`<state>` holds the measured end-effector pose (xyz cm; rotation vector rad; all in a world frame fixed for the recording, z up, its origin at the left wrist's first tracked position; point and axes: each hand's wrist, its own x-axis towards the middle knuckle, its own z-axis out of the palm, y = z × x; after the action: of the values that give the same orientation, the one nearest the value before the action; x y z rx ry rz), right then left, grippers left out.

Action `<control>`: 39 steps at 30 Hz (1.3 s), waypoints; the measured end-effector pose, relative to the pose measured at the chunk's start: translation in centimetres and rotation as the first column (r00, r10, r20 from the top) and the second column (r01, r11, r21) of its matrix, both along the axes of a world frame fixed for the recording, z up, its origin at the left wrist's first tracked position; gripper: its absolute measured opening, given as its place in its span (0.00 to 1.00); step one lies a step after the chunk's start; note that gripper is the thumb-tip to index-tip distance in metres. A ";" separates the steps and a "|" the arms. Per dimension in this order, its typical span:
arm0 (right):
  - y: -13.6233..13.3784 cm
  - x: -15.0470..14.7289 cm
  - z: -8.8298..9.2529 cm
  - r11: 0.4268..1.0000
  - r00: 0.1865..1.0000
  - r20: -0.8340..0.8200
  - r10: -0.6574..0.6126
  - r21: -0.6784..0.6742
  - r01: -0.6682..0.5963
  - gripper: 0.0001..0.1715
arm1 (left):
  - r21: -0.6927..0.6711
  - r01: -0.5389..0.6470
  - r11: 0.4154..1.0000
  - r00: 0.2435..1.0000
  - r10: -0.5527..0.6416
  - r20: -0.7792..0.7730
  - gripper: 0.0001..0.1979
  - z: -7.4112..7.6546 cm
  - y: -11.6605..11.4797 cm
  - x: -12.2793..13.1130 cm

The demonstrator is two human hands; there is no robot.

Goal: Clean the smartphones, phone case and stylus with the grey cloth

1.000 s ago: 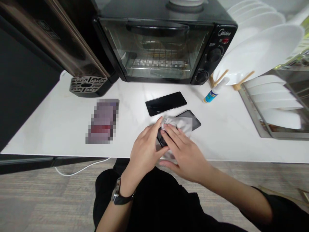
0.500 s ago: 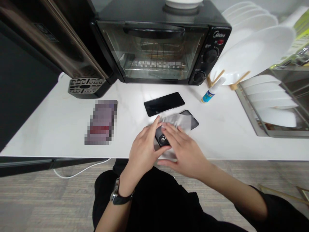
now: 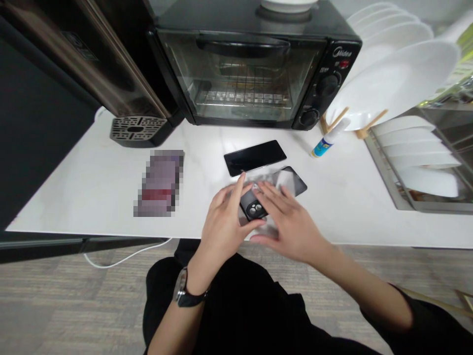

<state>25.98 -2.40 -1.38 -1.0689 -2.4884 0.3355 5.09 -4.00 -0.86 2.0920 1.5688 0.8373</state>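
Note:
My left hand [image 3: 223, 224] grips the left side of a dark phone [image 3: 255, 208], thumb along its near edge and fingers at the far edge. The phone lies back up, with its round camera lenses showing. My right hand [image 3: 291, 222] presses a thin grey cloth [image 3: 286, 181] onto the phone's back, fingers nearly straight and close together. Part of the cloth lies over another dark phone [image 3: 298, 183] just beyond my right fingers. A black phone [image 3: 254, 158], screen up, rests a little farther back. Much of the cloth is hidden under my right palm.
A toaster oven [image 3: 254, 79] stands at the back of the white counter [image 3: 92, 197]. To the left are a blurred-out flat item [image 3: 158, 185] and a machine with a drip tray [image 3: 138, 129]. On the right are a small spray bottle [image 3: 325, 143], white plates [image 3: 399, 79] and a sink [image 3: 388, 182].
My right hand has slid slightly right over the phone, so more of its camera lenses shows. The whole view has shifted a little; my left hand keeps its hold.

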 end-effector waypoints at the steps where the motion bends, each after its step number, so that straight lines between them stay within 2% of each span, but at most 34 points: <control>1: -0.7 -1.1 0.1 0.998 0.999 -0.013 0.053 -0.020 -0.053 0.57 | -0.002 -0.001 1.000 1.000 0.001 -0.001 0.62 0.0 0.0 -0.1; 3: -1.2 -2.4 0.5 0.987 0.987 -0.040 0.155 -0.042 -0.157 0.55 | 0.001 -0.001 1.000 1.000 0.001 -0.003 0.61 -0.1 -0.1 -0.2; 6: 0.0 -1.0 0.8 0.970 0.972 -0.023 0.234 -0.060 -0.235 0.45 | -0.003 0.003 1.000 1.000 -0.003 -0.007 0.61 -0.1 -0.1 -0.3; 7: 0.6 0.0 0.8 0.977 0.979 -0.001 0.205 -0.058 -0.204 0.43 | -0.006 -0.003 1.000 1.000 0.003 -0.007 0.61 -0.1 -0.1 -0.3; 9: 1.9 2.2 0.6 0.998 0.997 0.045 0.058 -0.020 -0.057 0.42 | -0.012 -0.018 1.000 1.000 0.018 -0.002 0.63 -0.1 -0.1 -0.2; 11: 2.4 3.5 0.4 0.995 0.994 0.064 -0.093 0.037 0.091 0.44 | -0.016 -0.025 1.000 1.000 0.025 0.004 0.64 0.0 -0.1 0.0; 12: 2.2 3.6 0.2 0.992 0.991 0.069 -0.119 0.051 0.115 0.47 | -0.017 -0.023 1.000 1.000 0.023 0.005 0.64 0.0 -0.1 0.0; 14: 1.2 2.9 0.1 0.997 0.995 0.070 -0.066 0.035 0.063 0.54 | -0.017 -0.012 1.000 1.000 0.012 0.006 0.63 0.1 -0.1 0.0; 16: -0.2 1.5 0.2 0.999 0.997 0.061 0.051 0.002 -0.052 0.59 | -0.010 -0.007 1.000 1.000 0.007 0.002 0.62 0.1 -0.2 0.0; 19: -1.1 0.2 0.8 0.976 0.975 0.052 0.218 -0.029 -0.216 0.58 | 0.008 -0.007 1.000 1.000 0.007 -0.015 0.59 0.0 -0.2 -0.2; 21: -0.5 0.6 1.1 0.960 0.959 0.065 0.278 -0.048 -0.275 0.54 | 0.018 0.000 1.000 1.000 0.000 -0.024 0.59 -0.1 -0.2 -0.3; 23: 1.0 1.8 1.1 0.973 0.970 0.087 0.229 -0.033 -0.226 0.49 | 0.021 0.006 1.000 1.000 -0.005 -0.027 0.60 -0.1 -0.2 -0.3; 27: 3.7 4.7 0.7 0.999 0.993 0.117 0.020 0.042 -0.026 0.42 | 0.043 0.021 0.999 0.999 -0.020 -0.037 0.57 -0.1 -0.4 -0.2; 30: 4.1 6.0 0.7 0.997 0.992 0.100 0.071 0.028 -0.074 0.34 | 0.075 0.024 0.997 1.000 -0.023 -0.011 0.49 0.1 -0.8 -0.4; 32: 3.8 6.6 1.0 0.992 0.992 0.031 0.125 0.031 -0.126 0.25 | 0.053 0.019 0.998 0.995 -0.024 0.096 0.43 0.4 -1.0 -0.7; 34: 3.2 6.8 1.7 0.994 0.993 -0.067 0.102 0.053 -0.098 0.24 | 0.015 0.000 1.000 0.963 -0.004 0.269 0.37 0.7 -1.2 -0.8; 36: 2.5 6.5 2.3 0.996 0.982 -0.188 -0.035 0.077 0.051 0.18 | 0.002 -0.046 0.999 0.891 0.040 0.452 0.33 1.0 -1.2 -0.5; 38: 1.6 5.6 2.8 0.970 0.923 -0.316 -0.222 0.025 0.242 0.07 | -0.029 -0.113 0.993 0.803 0.108 0.586 0.33 1.1 -1.2 0.5; 39: 1.1 5.0 2.9 0.953 0.884 -0.364 -0.293 -0.039 0.300 0.12 | -0.067 -0.131 0.989 0.764 0.144 0.629 0.31 1.1 -1.2 1.2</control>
<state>30.96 -1.33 1.50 -1.2329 -1.9619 0.3777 6.28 -5.16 0.27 1.4411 1.3362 1.3949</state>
